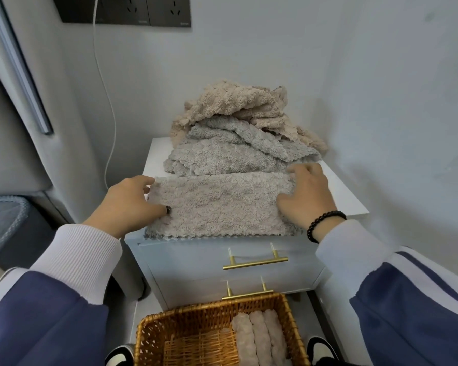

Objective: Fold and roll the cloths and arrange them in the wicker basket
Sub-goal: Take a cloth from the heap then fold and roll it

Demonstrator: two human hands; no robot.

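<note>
A folded beige-grey fleece cloth (220,204) lies flat on the front of the white nightstand top (347,199). My left hand (130,202) holds its left end, fingers curled at the edge. My right hand (306,196) grips its right end, with the fabric bunched under the fingers. Behind the cloth sits a heap of unfolded cloths (238,130), grey below and tan on top. On the floor below, the wicker basket (185,318) holds three rolled cloths (259,336) side by side along its right side.
The nightstand has two drawers with brass handles (255,261). A white wall is close behind and to the right. A white cable (109,107) hangs from the wall sockets at the left. Upholstered furniture (13,128) stands at the left. My shoes (320,347) flank the basket.
</note>
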